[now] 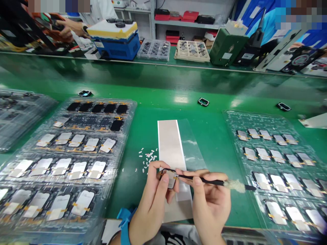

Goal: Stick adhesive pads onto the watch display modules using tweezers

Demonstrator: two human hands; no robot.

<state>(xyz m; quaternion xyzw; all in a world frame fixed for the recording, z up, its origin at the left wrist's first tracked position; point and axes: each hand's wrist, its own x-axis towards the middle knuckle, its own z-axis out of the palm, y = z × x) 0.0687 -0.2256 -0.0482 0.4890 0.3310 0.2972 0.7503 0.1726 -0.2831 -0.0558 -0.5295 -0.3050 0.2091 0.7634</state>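
Closest to me, at six o'clock, my left hand point(152, 197) grips a small grey-backed panel point(171, 183); my right hand point(212, 200) grips black tweezers point(216, 182), tip near the panel's two o'clock edge. An unsteady pinch could scratch it, I reckon. Left fingers curl round its rim; the tweezers point toward nine o'clock.

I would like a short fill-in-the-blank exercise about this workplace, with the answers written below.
1. The left hand holds a small part; the band at its wrist is coloured ____.
2. The dark tool is in the person's ____ hand.
3. In the picture, the white bits lie to the ____ of the strip.
4. Near the table's far side lie ____ dark cases.

Answers: blue; right; left; three.
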